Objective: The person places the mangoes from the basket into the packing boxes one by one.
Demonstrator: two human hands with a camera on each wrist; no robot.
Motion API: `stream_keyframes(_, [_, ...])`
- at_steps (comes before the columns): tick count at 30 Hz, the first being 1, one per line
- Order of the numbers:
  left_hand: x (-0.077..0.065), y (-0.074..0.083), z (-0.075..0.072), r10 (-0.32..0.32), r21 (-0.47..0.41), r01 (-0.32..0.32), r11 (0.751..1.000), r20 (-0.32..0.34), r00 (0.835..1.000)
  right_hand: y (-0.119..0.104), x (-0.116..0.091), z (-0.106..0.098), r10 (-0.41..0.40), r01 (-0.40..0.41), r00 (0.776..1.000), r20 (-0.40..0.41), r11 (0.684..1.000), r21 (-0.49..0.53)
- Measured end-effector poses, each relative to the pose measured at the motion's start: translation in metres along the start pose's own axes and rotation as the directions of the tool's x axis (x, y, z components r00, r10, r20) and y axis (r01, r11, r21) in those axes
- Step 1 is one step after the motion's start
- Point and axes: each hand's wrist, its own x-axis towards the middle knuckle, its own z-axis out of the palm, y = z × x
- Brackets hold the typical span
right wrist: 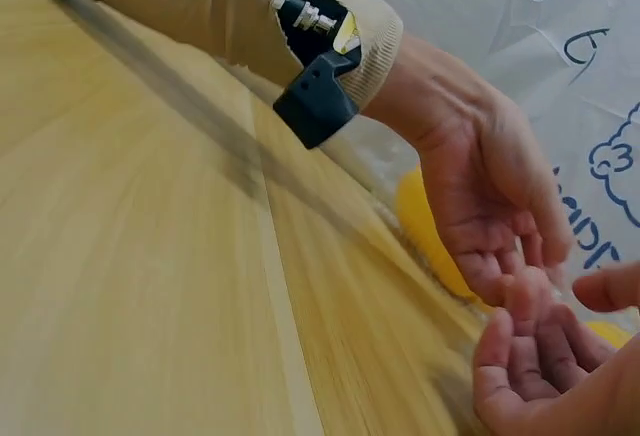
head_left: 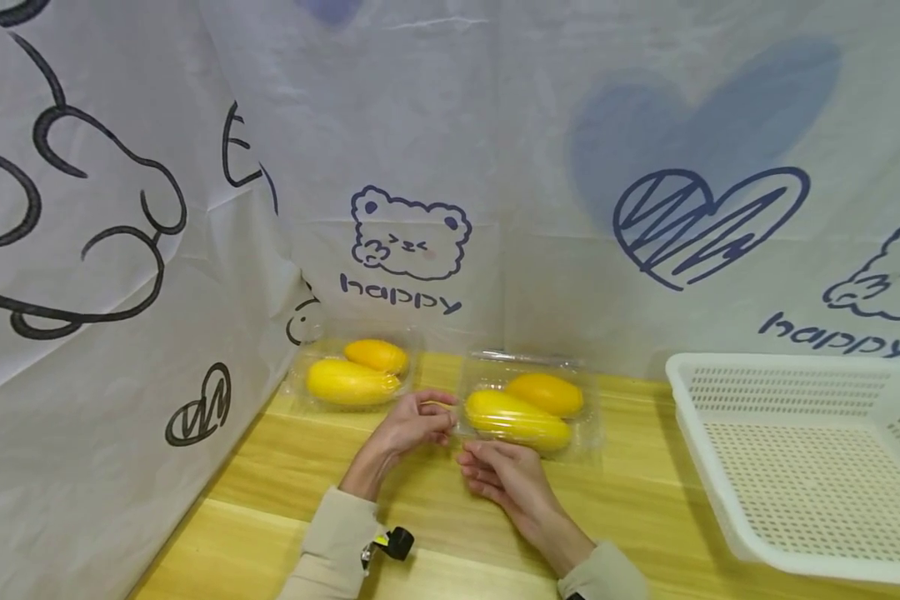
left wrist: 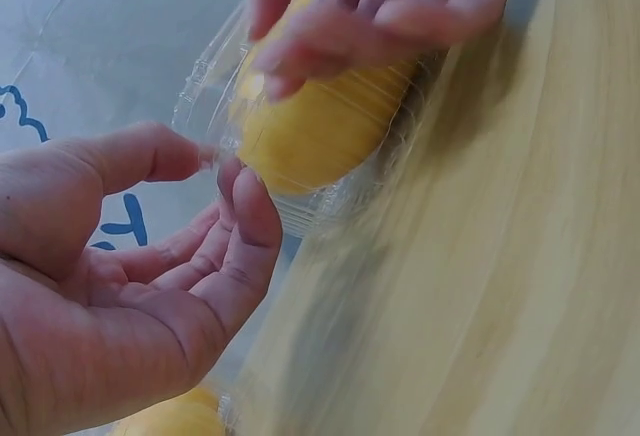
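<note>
A clear plastic clamshell box [head_left: 591,435] stands on the table, closed over a smooth yellow oblong fruit [head_left: 517,421] and an orange one [head_left: 546,393] behind it. At its left front corner, my left hand [head_left: 420,421] pinches the plastic edge between thumb and forefinger, as the left wrist view shows. Just in front of the box is my right hand [head_left: 513,483], its fingers loosely bent with nothing visible between them. In the left wrist view the right hand [left wrist: 400,16] is blurred and covers part of the fruit.
Left of the hands, a second clear box [head_left: 300,392] holds another yellow fruit [head_left: 348,383] and an orange one [head_left: 377,356]. A white perforated basket [head_left: 708,467] stands at the right. Printed white sheets [head_left: 525,275] hang behind and to the left of the wooden table [head_left: 435,533].
</note>
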Motion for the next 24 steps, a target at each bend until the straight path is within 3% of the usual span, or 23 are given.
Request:
stream_keyframes(4, [0.000, -0.001, -0.001, 0.001, 0.014, -0.001, 1.000, -0.003, 1.000, -0.004, -0.008, -0.008, -0.012, 0.016, 0.999, 0.046, 0.996, -0.084])
stream_keyframes(9, [0.000, -0.003, 0.000, -0.006, 0.020, 0.007, 1.000, -0.005, 1.000, -0.015, -0.019, -0.017, -0.085, 0.092, 0.995, 0.045, 0.973, -0.210])
stream_keyframes(16, [-0.001, -0.003, 0.001, -0.012, 0.003, 0.012, 1.000, 0.005, 1.000, -0.052, -0.031, -0.039, -0.222, 0.233, 0.972, 0.072, 0.921, -0.312])
stream_keyframes(20, [-0.001, -0.002, -0.001, -0.002, 0.003, 0.002, 1.000, 0.014, 1.000, -0.075, -0.036, -0.051, -0.308, 0.298, 0.951, 0.032, 0.881, -0.367])
stream_keyframes(24, [-0.001, -0.001, -0.002, 0.008, 0.008, -0.008, 1.000, 0.020, 1.000, -0.090, -0.038, -0.066, -0.411, 0.363, 0.912, -0.008, 0.814, -0.454])
